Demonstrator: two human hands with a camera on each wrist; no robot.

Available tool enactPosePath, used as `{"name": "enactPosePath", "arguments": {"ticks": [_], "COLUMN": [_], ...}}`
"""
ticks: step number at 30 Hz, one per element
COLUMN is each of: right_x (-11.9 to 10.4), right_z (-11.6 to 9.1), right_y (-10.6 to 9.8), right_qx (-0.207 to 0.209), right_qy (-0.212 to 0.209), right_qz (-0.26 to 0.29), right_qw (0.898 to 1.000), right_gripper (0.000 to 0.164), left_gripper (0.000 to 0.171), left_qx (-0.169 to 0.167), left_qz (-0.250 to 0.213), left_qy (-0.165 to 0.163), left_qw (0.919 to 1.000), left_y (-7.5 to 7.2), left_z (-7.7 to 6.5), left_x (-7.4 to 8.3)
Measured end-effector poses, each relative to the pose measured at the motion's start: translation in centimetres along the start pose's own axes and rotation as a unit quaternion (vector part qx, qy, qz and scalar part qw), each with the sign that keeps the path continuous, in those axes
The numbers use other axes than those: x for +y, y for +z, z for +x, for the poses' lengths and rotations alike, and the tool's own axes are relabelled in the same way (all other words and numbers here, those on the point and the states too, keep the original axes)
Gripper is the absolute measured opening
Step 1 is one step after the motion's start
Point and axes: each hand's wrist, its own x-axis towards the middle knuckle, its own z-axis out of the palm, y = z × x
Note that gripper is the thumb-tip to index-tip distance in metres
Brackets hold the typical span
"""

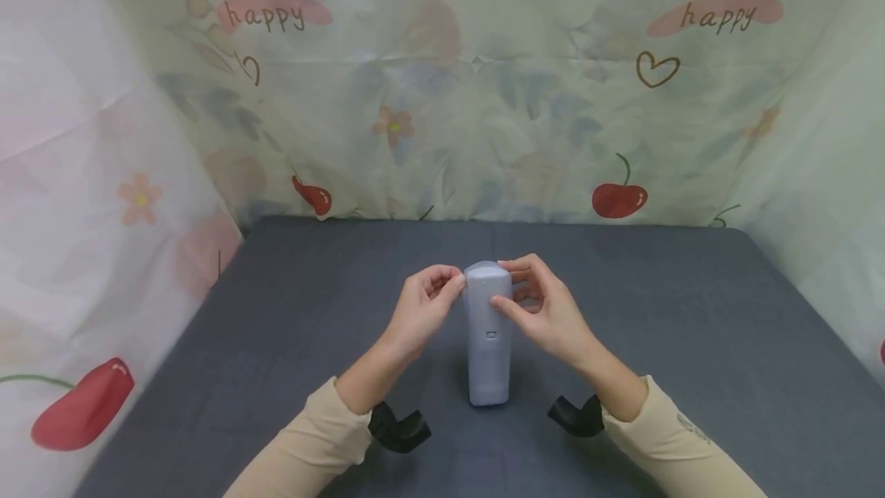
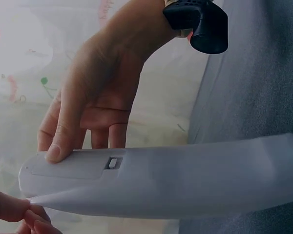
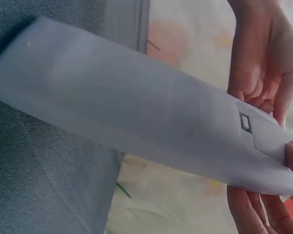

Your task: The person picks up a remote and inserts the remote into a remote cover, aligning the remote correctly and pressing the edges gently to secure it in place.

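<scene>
A pale grey remote control (image 1: pixel 489 363) stands on end, its back with a small latch and battery cover (image 2: pixel 68 165) facing me. A thin translucent sleeve (image 1: pixel 482 264) seems to wrap it, showing as a curved edge at the top. My left hand (image 1: pixel 425 306) pinches this film at the upper left corner; the left wrist view shows it drawn out to a point between thumb and fingers. My right hand (image 1: pixel 555 317) grips the remote near its top, thumb on the back and fingers behind. The lower end meets the table. The remote's front is hidden.
A dark grey cloth covers the table (image 1: pixel 332 313). Behind it hangs a patterned curtain (image 1: pixel 477 144), with more curtain at both sides. Black wrist-camera mounts (image 1: pixel 399 430) stick out below both wrists.
</scene>
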Motion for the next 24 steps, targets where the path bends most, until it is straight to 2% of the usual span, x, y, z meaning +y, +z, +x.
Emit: {"name": "enactPosePath", "arguments": {"ticks": [7, 11, 14, 19, 24], "right_x": [0.09, -0.02, 0.02, 0.18, 0.32], "right_z": [-0.03, 0.07, 0.16, 0.3, 0.38], "right_y": [0.28, 0.3, 0.24, 0.12, 0.0], "right_qx": [0.012, 0.011, 0.007, 0.0, 0.004], "right_qy": [0.0, 0.005, 0.014, 0.021, 0.016], "right_qz": [-0.009, -0.007, 0.001, 0.007, 0.007], "right_qw": [1.0, 1.0, 1.0, 1.0, 1.0], "right_gripper": [0.036, 0.036, 0.037, 0.036, 0.037], "left_gripper": [0.015, 0.014, 0.016, 0.02, 0.023], "left_qx": [0.002, 0.006, 0.017, 0.033, 0.01], "left_qz": [0.019, 0.027, 0.043, 0.07, 0.033], "left_qy": [0.042, 0.049, 0.037, -0.003, -0.053], "left_qw": [0.9989, 0.9984, 0.9982, 0.997, 0.998], "left_y": [0.14, 0.2, 0.34, 0.55, 0.24], "left_z": [-0.48, -0.58, -0.49, -0.18, 0.26], "left_x": [0.35, 0.54, 0.61, 0.59, 0.4]}}
